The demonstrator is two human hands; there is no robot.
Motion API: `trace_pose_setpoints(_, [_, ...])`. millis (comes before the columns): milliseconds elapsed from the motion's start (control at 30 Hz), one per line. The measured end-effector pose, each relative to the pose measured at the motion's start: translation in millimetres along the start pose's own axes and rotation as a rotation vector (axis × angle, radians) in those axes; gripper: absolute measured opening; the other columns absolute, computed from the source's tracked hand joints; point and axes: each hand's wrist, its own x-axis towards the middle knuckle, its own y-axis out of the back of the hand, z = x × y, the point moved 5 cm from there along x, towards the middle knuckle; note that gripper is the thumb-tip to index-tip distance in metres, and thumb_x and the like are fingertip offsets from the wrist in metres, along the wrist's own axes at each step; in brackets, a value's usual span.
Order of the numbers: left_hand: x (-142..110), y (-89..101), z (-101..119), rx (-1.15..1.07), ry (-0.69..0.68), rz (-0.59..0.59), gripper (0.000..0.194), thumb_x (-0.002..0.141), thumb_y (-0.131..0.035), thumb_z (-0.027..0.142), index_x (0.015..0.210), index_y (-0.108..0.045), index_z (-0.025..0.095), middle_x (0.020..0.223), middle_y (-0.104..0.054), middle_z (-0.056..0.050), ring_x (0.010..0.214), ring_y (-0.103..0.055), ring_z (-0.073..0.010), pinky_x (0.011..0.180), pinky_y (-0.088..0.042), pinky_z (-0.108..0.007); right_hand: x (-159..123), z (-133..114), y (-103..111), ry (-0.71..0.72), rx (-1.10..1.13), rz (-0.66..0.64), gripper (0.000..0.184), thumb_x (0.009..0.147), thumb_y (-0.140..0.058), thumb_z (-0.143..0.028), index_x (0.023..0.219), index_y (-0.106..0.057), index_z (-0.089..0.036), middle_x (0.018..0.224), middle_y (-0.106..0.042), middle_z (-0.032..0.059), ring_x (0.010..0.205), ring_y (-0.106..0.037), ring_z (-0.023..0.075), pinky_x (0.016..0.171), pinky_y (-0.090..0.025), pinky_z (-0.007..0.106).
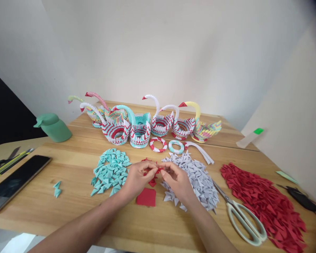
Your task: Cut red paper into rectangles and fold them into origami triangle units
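My left hand (140,176) and my right hand (177,178) meet over the middle of the table. Between their fingertips they pinch a small piece of red paper (159,169), mostly covered by the fingers. A few red folded pieces (152,181) lie on the wood just below and behind the hands. Nearer to me is a red paper square (146,197). To the left of my left hand spreads a pile of turquoise folded paper triangles (111,172). A pile of pale grey-lilac folded triangles (197,179) lies beside and partly behind my right hand.
Paper swans (116,131) stand in rows at the back, with two paper rings (158,144) before them. White-handled scissors (246,221) and a red triangle pile (263,203) lie right. A phone (17,179) and a green jug (54,127) are left.
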Motion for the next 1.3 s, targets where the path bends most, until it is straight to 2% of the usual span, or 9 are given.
trace_pose_setpoints(267, [-4.8,-2.1,9.6,0.237,-0.232,0.023,0.012,0.081,-0.056,0.014,0.076,-0.066,0.019,0.091,-0.072,-0.005,0.086,-0.066,-0.0171,0.079,-0.048,-0.027,0.4,0.4,-0.8,0.022,-0.042,0.004,0.017,0.078,-0.055,-0.024,0.094,-0.061,-0.020,0.082,-0.064,0.0014,0.071,-0.058,0.0155,0.064,-0.046,0.026])
trace_pose_setpoints(400, [-8.8,-5.7,10.2,0.347,-0.352,0.025,0.012,0.083,-0.057,0.017,0.089,-0.067,0.020,0.097,-0.071,-0.007,0.091,-0.065,-0.0189,0.083,-0.049,-0.031,0.2,3.5,-1.3,0.018,-0.013,0.023,0.010,0.078,-0.055,-0.023,0.087,-0.060,-0.020,0.078,-0.063,-0.0004,0.066,-0.056,0.0139,0.061,-0.045,0.024])
trace_pose_setpoints(533, [-10.9,-8.9,7.3,0.370,-0.373,0.012,0.021,0.085,-0.056,0.019,0.103,-0.065,0.020,0.104,-0.069,-0.008,0.097,-0.063,-0.0192,0.087,-0.048,-0.032,-0.9,3.9,-1.0,0.005,0.012,0.056,0.008,0.080,-0.055,-0.026,0.082,-0.060,-0.020,0.073,-0.062,-0.0010,0.064,-0.056,0.0140,0.061,-0.044,0.024])
trace_pose_setpoints(800, [-10.3,-9.6,9.0,0.336,-0.302,0.005,0.031,0.080,-0.051,0.010,0.106,-0.063,0.022,0.104,-0.067,-0.007,0.098,-0.060,-0.0200,0.086,-0.046,-0.032,-4.1,-4.9,-4.5,0.079,-0.061,0.075,0.006,0.081,-0.055,-0.024,0.080,-0.059,-0.021,0.075,-0.062,-0.0002,0.069,-0.058,0.0155,0.066,-0.045,0.026])
trace_pose_setpoints(900, [-8.2,-7.6,8.4,0.292,-0.232,0.021,0.034,0.076,-0.051,0.006,0.104,-0.063,0.021,0.098,-0.067,-0.005,0.091,-0.061,-0.0188,0.083,-0.047,-0.030,-3.3,-3.3,-5.4,0.048,-0.005,-0.001,0.008,0.082,-0.056,-0.027,0.085,-0.060,-0.021,0.077,-0.062,0.0001,0.070,-0.057,0.0157,0.064,-0.046,0.025])
trace_pose_setpoints(1000, [-3.9,-4.4,-0.8,0.105,-0.044,0.031,0.034,0.075,-0.050,0.008,0.106,-0.061,0.018,0.091,-0.067,-0.005,0.080,-0.062,-0.0157,0.075,-0.048,-0.027,-1.5,-1.0,-3.7,0.002,0.159,-0.079,0.020,0.087,-0.052,-0.037,0.094,-0.061,-0.021,0.080,-0.062,0.0013,0.072,-0.058,0.0161,0.066,-0.048,0.026])
trace_pose_setpoints(1100, [-0.2,-3.5,-11.2,-0.146,0.105,0.023,0.030,0.075,-0.052,0.013,0.105,-0.057,0.014,0.088,-0.064,-0.005,0.076,-0.061,-0.0138,0.069,-0.050,-0.025,0.7,2.3,1.1,-0.015,0.207,-0.048,0.025,0.087,-0.053,-0.041,0.096,-0.064,-0.021,0.080,-0.064,0.0020,0.070,-0.059,0.0156,0.066,-0.049,0.027])
trace_pose_setpoints(1300, [1.7,-5.5,-16.1,-0.337,0.168,-0.004,0.031,0.074,-0.059,0.022,0.104,-0.055,0.014,0.085,-0.062,-0.004,0.074,-0.060,-0.0139,0.068,-0.050,-0.025,0.8,8.3,-2.1,-0.017,0.129,-0.042,0.023,0.082,-0.062,-0.035,0.099,-0.067,-0.023,0.079,-0.067,0.0011,0.071,-0.061,0.0163,0.063,-0.048,0.025])
